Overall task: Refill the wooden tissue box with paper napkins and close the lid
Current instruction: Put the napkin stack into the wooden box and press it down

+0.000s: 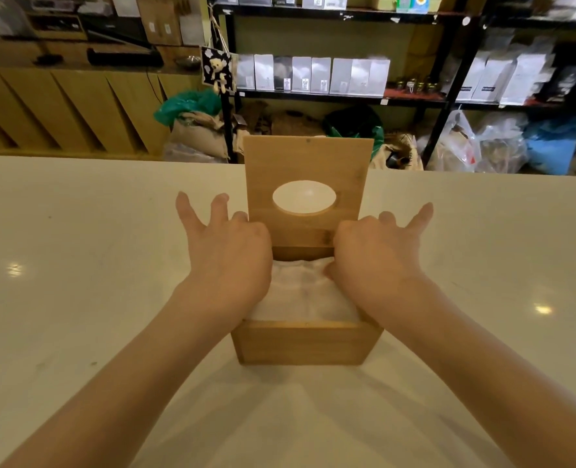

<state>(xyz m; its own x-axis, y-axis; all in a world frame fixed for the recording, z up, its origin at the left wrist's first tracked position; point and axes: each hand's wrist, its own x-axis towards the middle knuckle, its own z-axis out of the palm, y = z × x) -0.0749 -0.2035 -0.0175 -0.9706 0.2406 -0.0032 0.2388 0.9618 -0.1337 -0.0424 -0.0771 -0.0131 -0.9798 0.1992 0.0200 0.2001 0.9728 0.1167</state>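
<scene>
Two hands are set on the wooden tissue box (305, 342), one at each side of its open top. The left hand (231, 246) and the right hand (376, 248) are placed about equally near the lid (308, 163), which stands upright at the far edge, directly beyond the knuckles, with its long axis rising from that far edge. On each hand the outer fingers are seen splayed and lifted, while the inner fingers are curled down at the lid's lower corners; whether the wood is actually pinched cannot be told, since the fingertips are hidden. The right thumb appears to be pressed against the paper napkins (305, 292).

The box is placed on the pale table (77, 265), close to the person and centred between the forearms. It is made of light, plain wood, and an oval opening is cut through the lid. The napkins are seen as a white, slightly rumpled stack that fills the box nearly to the rim. The filling is judged done, and the lid is not yet brought down toward the person.
</scene>
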